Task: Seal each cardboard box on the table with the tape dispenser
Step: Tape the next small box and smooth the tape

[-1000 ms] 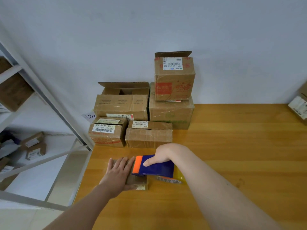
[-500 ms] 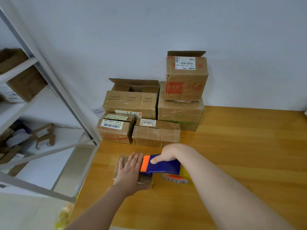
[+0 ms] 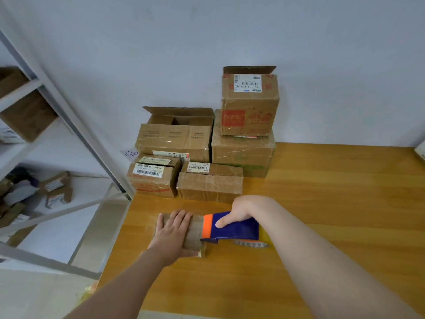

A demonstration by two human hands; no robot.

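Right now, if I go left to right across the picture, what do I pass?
Shelf → left hand → tape dispenser. The right hand overlaps the dispenser, so I skip it.

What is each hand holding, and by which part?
Right hand grips the blue and orange tape dispenser at its rear, thumb on the blue side. Left hand presses flat on the small brown cardboard box.

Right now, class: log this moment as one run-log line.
left hand: pressed flat on small brown cardboard box | right hand: grips blue-and-orange plastic tape dispenser | dispenser: orange end on box's right end
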